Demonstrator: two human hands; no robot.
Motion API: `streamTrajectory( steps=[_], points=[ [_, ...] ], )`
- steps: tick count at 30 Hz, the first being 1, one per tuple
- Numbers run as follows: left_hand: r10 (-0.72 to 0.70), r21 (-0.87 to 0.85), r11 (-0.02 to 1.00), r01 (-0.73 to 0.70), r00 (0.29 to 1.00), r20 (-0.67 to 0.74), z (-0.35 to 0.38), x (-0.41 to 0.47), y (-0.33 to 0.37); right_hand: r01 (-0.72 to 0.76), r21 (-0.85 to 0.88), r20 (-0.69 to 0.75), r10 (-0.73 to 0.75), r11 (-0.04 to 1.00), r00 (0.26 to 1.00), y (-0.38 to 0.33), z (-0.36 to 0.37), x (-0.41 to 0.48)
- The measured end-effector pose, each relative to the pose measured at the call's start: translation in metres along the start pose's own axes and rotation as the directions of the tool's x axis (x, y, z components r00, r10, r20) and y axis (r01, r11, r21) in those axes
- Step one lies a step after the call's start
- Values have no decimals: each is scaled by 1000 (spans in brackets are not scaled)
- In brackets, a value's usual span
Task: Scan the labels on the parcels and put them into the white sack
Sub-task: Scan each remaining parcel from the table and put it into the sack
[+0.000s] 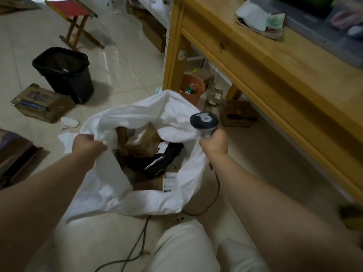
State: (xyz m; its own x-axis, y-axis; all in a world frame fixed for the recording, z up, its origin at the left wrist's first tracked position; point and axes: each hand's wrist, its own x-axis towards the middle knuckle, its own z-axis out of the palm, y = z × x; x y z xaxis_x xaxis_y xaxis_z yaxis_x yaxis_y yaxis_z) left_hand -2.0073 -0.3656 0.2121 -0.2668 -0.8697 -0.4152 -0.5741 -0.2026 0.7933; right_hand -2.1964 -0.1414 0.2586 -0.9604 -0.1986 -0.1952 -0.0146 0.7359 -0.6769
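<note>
The white sack stands open on the tiled floor in front of my knees. My left hand grips its left rim and holds the mouth open. My right hand is closed on the handle of a dark barcode scanner, and also seems to pinch the sack's right rim. Inside the sack lie brown cardboard parcels, a black plastic-wrapped parcel and a box with a white label.
A wooden table fills the right side. A black bin and a taped cardboard box sit on the floor at left, a red folding stool behind them. An orange bucket stands under the table. The scanner cable trails across the floor.
</note>
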Motion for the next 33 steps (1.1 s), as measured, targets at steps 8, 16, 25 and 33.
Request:
streamTrajectory(
  steps=[8, 16, 25, 33],
  points=[
    [180, 81, 983, -164, 950, -254, -10, 17, 44, 148, 158, -114, -131, 976, 985, -44, -23, 23],
    [-4, 326, 945, -23, 997, 80, 16, -22, 8, -219, 197, 79, 207, 956, 975, 8, 7, -6],
    [362, 480, 709, -517, 851, 381, 59, -96, 63, -378, 401, 376, 226, 835, 899, -18, -47, -60],
    [655, 331, 387, -861, 509, 558, 90, -217, 146, -534, 607, 589, 118, 589, 800, -22, -180, -127]
  ],
)
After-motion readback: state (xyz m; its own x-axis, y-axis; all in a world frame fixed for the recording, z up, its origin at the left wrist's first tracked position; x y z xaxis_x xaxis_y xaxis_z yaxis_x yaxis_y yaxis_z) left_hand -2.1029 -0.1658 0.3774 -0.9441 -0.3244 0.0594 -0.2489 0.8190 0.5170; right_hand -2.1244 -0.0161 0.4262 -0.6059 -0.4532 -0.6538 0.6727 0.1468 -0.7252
